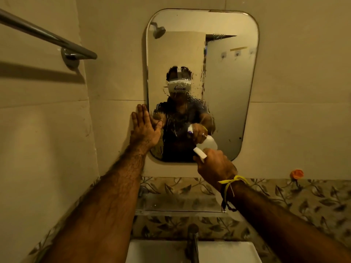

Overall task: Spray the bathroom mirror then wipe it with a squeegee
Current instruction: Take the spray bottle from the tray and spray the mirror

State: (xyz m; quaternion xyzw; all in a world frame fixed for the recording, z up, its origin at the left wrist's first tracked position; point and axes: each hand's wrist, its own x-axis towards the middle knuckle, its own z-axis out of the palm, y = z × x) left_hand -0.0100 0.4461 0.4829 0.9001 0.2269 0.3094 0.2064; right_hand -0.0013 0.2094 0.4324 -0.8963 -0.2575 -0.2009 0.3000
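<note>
The rounded bathroom mirror (228, 76) hangs on the tiled wall, wet with droplets and streaks down its middle and lower left. My right hand (215, 166) grips a white spray bottle (200, 153) in front of the mirror's lower edge, its nozzle pointing at the glass. My left hand (145, 126) lies flat with straight fingers against the wall at the mirror's left edge, thumb on the glass. No squeegee is in view.
A metal towel bar (47, 37) juts out at the upper left. Below the mirror is a glass shelf (171, 205), then a tap (192, 242) over a white basin (152, 251). An orange hook (296, 174) sticks to the wall at right.
</note>
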